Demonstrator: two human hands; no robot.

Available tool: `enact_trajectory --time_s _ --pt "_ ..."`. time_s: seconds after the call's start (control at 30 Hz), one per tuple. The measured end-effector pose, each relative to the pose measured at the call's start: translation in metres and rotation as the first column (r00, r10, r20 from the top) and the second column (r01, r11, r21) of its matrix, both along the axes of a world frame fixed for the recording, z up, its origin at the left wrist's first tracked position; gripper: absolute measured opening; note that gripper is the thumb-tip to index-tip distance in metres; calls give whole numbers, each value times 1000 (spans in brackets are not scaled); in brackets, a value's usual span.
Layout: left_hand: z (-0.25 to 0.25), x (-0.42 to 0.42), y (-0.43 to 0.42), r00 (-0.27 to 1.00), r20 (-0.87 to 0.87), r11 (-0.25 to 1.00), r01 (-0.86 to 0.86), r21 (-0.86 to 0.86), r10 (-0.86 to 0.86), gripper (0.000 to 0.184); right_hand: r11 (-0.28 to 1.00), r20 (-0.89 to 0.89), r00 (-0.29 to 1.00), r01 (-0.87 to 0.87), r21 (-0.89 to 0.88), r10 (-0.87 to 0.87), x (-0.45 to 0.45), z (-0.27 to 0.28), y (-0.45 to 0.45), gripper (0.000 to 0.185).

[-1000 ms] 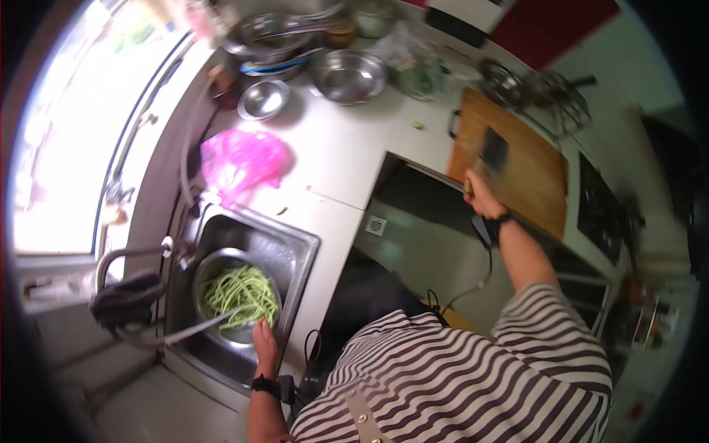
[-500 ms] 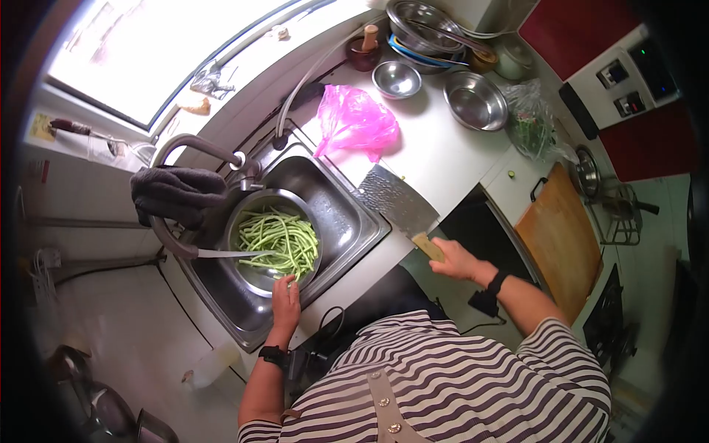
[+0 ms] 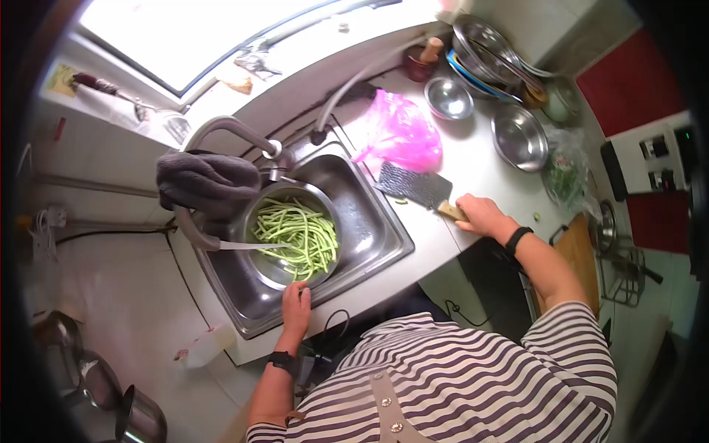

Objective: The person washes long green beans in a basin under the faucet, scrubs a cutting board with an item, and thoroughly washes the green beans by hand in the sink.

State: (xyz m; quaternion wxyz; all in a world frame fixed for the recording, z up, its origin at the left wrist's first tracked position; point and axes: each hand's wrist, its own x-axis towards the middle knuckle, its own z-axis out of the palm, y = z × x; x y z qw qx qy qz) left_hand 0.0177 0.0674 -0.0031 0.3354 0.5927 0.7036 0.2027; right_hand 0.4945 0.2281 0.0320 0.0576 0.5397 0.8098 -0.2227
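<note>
My right hand [image 3: 481, 217] is closed round the wooden handle of a cleaver [image 3: 418, 186], whose broad blade lies over the counter beside the sink, close to a pink plastic bag [image 3: 402, 136]. My left hand [image 3: 297, 306] is at the near rim of a metal bowl [image 3: 275, 279], its fingers curled over the edge. Long green beans [image 3: 299, 235] fill much of the bowl, which sits in the steel sink [image 3: 365, 214]. Water runs from the faucet [image 3: 193, 232] onto the beans.
A dark cloth [image 3: 207, 181] hangs over the faucet. Metal bowls [image 3: 520, 137] stand along the back of the counter [image 3: 480, 173], near a bag of greens [image 3: 567, 177]. A wooden board [image 3: 580, 255] is at the right. Pots [image 3: 140, 417] are at lower left.
The cleaver has travelled left from the cutting board to the counter by the sink in my right hand. The view has swung left. My left hand has stayed by the bowl's rim.
</note>
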Motion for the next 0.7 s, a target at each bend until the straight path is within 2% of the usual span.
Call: enact_trajectory --time_s 0.1,0.13,0.27,0.37,0.43,0.5,0.57,0.67,0.7 --pt "0 0 1 998 -17 997 -68 29 68 20 955 -107 989 -64 289 99 -18 2 27 28" --pt "0 0 0 996 2 996 -88 10 88 20 960 -216 972 -36 277 99 -31 8 42 19" --pt "6 3 -3 991 38 992 -124 -36 125 21 920 -490 857 48 388 162 -116 48 117 7" --pt "15 6 -5 993 8 993 -120 -22 120 22 893 -648 717 82 442 255 -188 70 181 7" --pt "25 10 -8 990 6 989 -138 -60 139 23 862 -675 684 132 489 277 -229 69 226 10" --pt "29 12 -17 989 5 988 -150 -37 150 24 762 -524 737 19 647 427 -270 75 262 17" --pt "32 15 -26 981 10 979 -191 -74 192 24 850 -410 844 -97 518 347 -315 94 280 22" --pt "36 23 -35 969 25 961 -241 -138 247 24 514 -361 744 28 857 562 -378 93 303 28" --pt "34 24 -37 967 16 959 -250 -131 254 24 689 -528 710 82 720 467 -389 94 309 29"
